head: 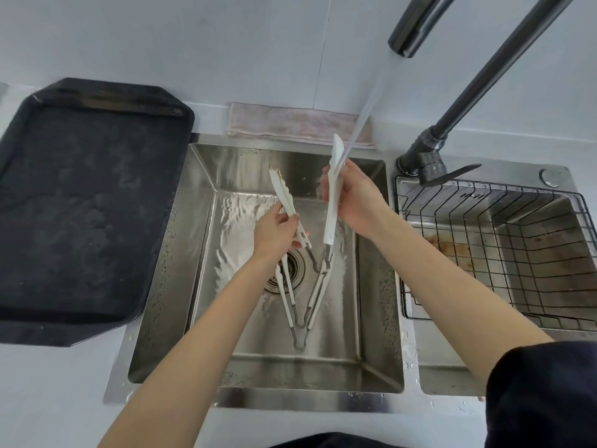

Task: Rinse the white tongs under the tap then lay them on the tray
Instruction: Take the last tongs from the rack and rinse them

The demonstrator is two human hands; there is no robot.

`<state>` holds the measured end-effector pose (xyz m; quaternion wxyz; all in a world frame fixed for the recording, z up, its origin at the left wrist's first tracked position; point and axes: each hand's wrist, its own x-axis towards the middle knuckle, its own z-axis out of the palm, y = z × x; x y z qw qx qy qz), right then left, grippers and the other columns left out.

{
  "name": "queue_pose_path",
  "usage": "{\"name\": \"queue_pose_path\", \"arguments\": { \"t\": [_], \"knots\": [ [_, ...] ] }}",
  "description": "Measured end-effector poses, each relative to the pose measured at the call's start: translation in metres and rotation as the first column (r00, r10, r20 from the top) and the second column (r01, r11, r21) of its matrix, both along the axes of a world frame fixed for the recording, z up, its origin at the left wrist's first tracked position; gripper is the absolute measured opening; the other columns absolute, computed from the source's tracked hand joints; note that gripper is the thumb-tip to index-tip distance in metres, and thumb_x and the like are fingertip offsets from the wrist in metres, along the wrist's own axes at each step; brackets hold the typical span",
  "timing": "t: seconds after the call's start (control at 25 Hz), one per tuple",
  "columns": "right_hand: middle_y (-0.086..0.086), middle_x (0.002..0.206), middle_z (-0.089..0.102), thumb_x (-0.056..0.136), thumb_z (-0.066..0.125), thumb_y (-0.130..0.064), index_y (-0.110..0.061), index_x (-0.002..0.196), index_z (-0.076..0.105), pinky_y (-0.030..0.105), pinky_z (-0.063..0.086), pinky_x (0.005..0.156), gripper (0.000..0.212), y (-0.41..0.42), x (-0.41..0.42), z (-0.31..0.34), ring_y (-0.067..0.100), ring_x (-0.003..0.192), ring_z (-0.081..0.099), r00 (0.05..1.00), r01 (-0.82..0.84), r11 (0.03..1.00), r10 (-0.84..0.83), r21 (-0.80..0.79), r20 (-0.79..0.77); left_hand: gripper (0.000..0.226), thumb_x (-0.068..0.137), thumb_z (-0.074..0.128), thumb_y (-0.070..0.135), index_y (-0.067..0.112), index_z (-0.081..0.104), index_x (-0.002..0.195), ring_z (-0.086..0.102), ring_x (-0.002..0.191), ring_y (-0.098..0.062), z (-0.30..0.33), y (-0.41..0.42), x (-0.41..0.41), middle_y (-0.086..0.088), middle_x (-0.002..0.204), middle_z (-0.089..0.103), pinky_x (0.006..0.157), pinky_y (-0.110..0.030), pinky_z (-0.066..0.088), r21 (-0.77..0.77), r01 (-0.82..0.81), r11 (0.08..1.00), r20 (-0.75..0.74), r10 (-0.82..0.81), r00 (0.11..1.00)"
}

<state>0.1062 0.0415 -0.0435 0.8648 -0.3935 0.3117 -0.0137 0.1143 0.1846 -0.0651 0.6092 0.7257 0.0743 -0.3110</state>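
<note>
Both hands (277,229) (353,202) on white tongs (332,202), one arm under tap (416,27) water.

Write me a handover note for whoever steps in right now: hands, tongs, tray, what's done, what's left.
Left hand: grips one arm of the white tongs, tip up, brown residue on it.
Right hand: holds the other arm, its tip in the water stream.
Tongs are spread wide over the sink; another pair lies on the sink floor by the drain.
Black tray sits left of the sink with nothing on it.
Done: tap running, rinse under way.
Left: rinse the soiled tip, then lay the tongs on the tray.
</note>
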Motion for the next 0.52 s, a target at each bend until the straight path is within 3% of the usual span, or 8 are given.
{"name": "queue_pose_path", "arguments": {
  "t": [0.16, 0.28, 0.4, 0.52],
  "knots": [
    [0.002, 0.078, 0.054, 0.099, 0.039, -0.022, -0.020, 0.115, 0.048, 0.024, 0.046, 0.052, 0.019, -0.004, -0.008, 0.007, 0.012, 0.057, 0.051, 0.997, 0.059, 0.997, -0.061, -0.049, -0.040, 0.046, 0.093, 0.048, 0.010, 0.022, 0.041, 0.137, 0.069, 0.081, -0.029, 0.006, -0.005, 0.002, -0.010, 0.124, 0.059, 0.075, -0.042, 0.059, 0.016, 0.024, 1.000, 0.096, -0.026, 0.995],
    [0.001, 0.079, 0.054, 0.098, 0.044, -0.025, -0.017, 0.119, 0.046, 0.024, 0.043, 0.056, 0.023, -0.001, -0.019, 0.013, 0.012, 0.059, 0.046, 0.998, 0.055, 0.972, -0.063, -0.230, -0.030, 0.047, 0.093, 0.048, 0.010, 0.021, 0.040, 0.137, 0.069, 0.083, -0.027, 0.009, -0.008, -0.001, -0.009, 0.123, 0.060, 0.069, -0.031, 0.060, 0.004, 0.060, 0.998, 0.111, -0.060, 0.992],
    [-0.001, 0.078, 0.055, 0.096, 0.047, -0.023, -0.012, 0.131, 0.043, 0.025, 0.045, 0.057, 0.036, 0.003, -0.037, 0.025, 0.012, 0.060, 0.048, 0.999, 0.021, 0.906, -0.033, -0.422, -0.022, 0.042, 0.094, 0.046, 0.008, 0.013, 0.042, 0.135, 0.066, 0.069, -0.021, 0.012, -0.013, -0.004, -0.010, 0.114, 0.063, 0.055, -0.020, 0.058, -0.091, 0.066, 0.994, -0.036, -0.070, 0.997],
    [-0.002, 0.072, 0.056, 0.094, 0.051, -0.023, -0.012, 0.134, 0.041, 0.024, 0.048, 0.057, 0.042, 0.004, -0.049, 0.039, 0.009, 0.054, 0.050, 0.997, -0.003, 0.794, -0.043, -0.608, -0.061, 0.038, 0.095, 0.045, 0.010, 0.009, 0.044, 0.133, 0.067, 0.070, -0.020, 0.010, -0.024, -0.009, -0.014, 0.114, 0.066, 0.062, -0.024, 0.058, -0.122, 0.139, 0.983, -0.138, -0.156, 0.978]
  ]
}}
